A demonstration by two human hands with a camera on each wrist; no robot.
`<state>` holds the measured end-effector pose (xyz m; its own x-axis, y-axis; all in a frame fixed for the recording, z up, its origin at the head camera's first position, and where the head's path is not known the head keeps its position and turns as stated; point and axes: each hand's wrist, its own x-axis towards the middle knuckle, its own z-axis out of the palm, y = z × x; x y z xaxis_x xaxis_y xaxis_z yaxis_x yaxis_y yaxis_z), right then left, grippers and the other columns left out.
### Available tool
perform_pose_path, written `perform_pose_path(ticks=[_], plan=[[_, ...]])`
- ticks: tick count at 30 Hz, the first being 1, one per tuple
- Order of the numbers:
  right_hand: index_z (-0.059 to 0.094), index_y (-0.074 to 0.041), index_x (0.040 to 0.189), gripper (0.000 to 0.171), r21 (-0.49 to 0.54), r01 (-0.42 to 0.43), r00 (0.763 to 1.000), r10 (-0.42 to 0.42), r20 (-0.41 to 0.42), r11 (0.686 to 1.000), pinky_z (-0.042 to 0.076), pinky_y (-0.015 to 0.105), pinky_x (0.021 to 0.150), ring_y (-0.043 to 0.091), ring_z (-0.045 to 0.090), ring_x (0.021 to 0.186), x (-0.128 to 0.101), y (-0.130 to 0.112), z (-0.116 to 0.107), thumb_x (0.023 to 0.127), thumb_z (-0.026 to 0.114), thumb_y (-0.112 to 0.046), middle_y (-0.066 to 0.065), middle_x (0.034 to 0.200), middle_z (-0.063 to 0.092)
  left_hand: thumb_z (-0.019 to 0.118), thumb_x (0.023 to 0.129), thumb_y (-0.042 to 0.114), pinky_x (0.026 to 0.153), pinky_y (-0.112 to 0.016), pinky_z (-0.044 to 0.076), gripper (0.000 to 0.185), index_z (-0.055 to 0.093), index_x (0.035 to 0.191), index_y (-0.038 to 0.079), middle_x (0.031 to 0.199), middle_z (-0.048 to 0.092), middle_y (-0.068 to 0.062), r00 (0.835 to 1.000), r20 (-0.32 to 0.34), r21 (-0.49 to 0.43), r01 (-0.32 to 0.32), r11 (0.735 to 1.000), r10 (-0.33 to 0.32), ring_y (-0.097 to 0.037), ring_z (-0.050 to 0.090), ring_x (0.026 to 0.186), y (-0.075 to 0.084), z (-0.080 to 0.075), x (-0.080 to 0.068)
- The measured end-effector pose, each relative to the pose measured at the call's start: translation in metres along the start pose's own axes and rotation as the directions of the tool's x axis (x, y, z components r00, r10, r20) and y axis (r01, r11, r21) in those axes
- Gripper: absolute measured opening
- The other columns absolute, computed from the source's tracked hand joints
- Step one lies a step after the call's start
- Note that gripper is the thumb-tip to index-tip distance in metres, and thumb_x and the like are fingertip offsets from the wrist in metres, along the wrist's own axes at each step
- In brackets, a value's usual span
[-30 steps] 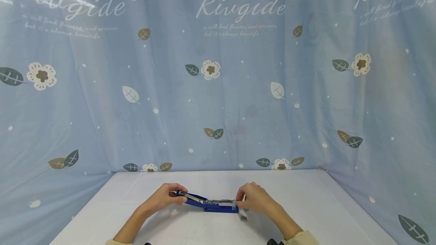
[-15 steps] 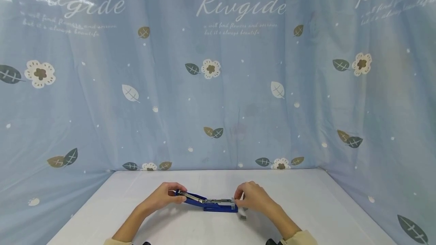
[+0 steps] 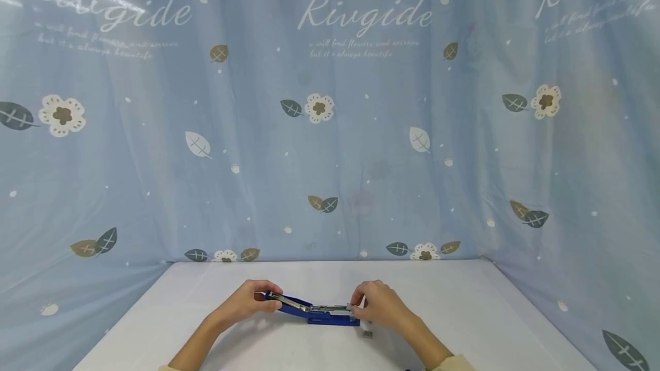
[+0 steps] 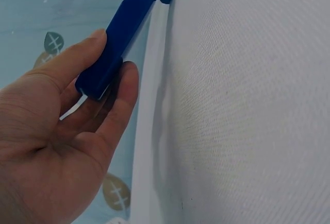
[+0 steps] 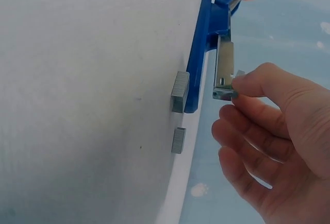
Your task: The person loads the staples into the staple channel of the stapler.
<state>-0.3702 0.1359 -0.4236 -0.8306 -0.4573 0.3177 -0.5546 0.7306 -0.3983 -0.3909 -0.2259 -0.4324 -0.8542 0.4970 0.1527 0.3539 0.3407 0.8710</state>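
With the opened blue stapler lying mid-tabletop, the left hand pinched its raised lid while the right hand pinched the metal staple magazine; steadying the lid seemed key to loading the staple strips squarely.

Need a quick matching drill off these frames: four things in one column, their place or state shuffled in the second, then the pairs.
Things:
1. left hand
2. right hand
3. stapler base
4. staple strips

Places or states:
A. lie loose on the white table, next to the base's end
B. grips the raised blue end of the opened stapler
C. lies flat on the table
D. fingertips at the free end of the metal staple channel

Pairs: 1-B, 2-D, 3-C, 4-A
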Motion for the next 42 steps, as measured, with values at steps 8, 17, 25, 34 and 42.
perform_pose_path(ticks=[8, 17, 25, 34, 42], plan=[[0.072, -0.020, 0.079, 0.005, 0.023, 0.008, 1.000, -0.008, 0.014, 1.000, 0.044, 0.017, 0.052, -0.003, 0.051, 0.061, -0.001, -0.001, -0.001, 0.081, 0.076, -0.021, -0.015, 0.074, 0.064, 0.073, 0.089, 0.020, 0.073, -0.023, 0.056, 0.036, 0.065, 0.116, -0.002, 0.115, 0.065, -0.019, 1.000, -0.002, 0.006, -0.004, 1.000, 0.004, -0.017, 0.066, 0.084, 0.000, 0.001, 0.000], [0.072, -0.020, 0.081, 0.006, 0.002, -0.019, 0.999, 0.019, 0.035, 1.000, 0.044, 0.017, 0.054, -0.002, 0.050, 0.063, -0.002, 0.001, -0.007, 0.082, 0.076, -0.024, -0.015, 0.074, 0.062, 0.073, 0.089, 0.021, 0.072, -0.022, 0.055, 0.038, 0.065, 0.117, -0.003, 0.114, 0.065, -0.019, 1.000, 0.000, 0.020, -0.006, 1.000, 0.006, -0.017, 0.066, 0.084, 0.001, 0.004, 0.002], [0.072, -0.020, 0.081, 0.005, 0.019, -0.013, 0.999, 0.012, 0.047, 1.000, 0.044, 0.018, 0.054, -0.001, 0.051, 0.064, -0.003, 0.000, -0.010, 0.082, 0.077, -0.022, -0.014, 0.075, 0.064, 0.072, 0.090, 0.020, 0.072, -0.022, 0.055, 0.034, 0.066, 0.116, 0.000, 0.114, 0.065, -0.018, 1.000, 0.005, 0.014, -0.006, 1.000, 0.006, -0.016, 0.066, 0.085, 0.003, 0.005, 0.001], [0.073, -0.020, 0.082, 0.004, 0.032, -0.006, 0.998, 0.004, 0.060, 0.999, 0.044, 0.018, 0.055, -0.002, 0.051, 0.065, -0.003, 0.001, -0.011, 0.083, 0.076, -0.021, -0.014, 0.076, 0.065, 0.072, 0.090, 0.020, 0.072, -0.021, 0.055, 0.036, 0.065, 0.117, -0.002, 0.116, 0.065, -0.019, 1.000, 0.009, 0.017, -0.008, 1.000, 0.008, -0.017, 0.066, 0.084, 0.002, 0.005, 0.002], [0.073, -0.020, 0.082, 0.004, 0.039, -0.022, 0.998, 0.019, 0.065, 0.999, 0.045, 0.017, 0.056, -0.001, 0.051, 0.065, -0.001, 0.004, -0.010, 0.083, 0.076, -0.022, -0.015, 0.076, 0.065, 0.072, 0.090, 0.021, 0.072, -0.021, 0.054, 0.039, 0.064, 0.118, -0.004, 0.114, 0.065, -0.017, 1.000, 0.008, 0.017, -0.004, 1.000, 0.004, -0.018, 0.065, 0.084, 0.002, 0.005, 0.003]])
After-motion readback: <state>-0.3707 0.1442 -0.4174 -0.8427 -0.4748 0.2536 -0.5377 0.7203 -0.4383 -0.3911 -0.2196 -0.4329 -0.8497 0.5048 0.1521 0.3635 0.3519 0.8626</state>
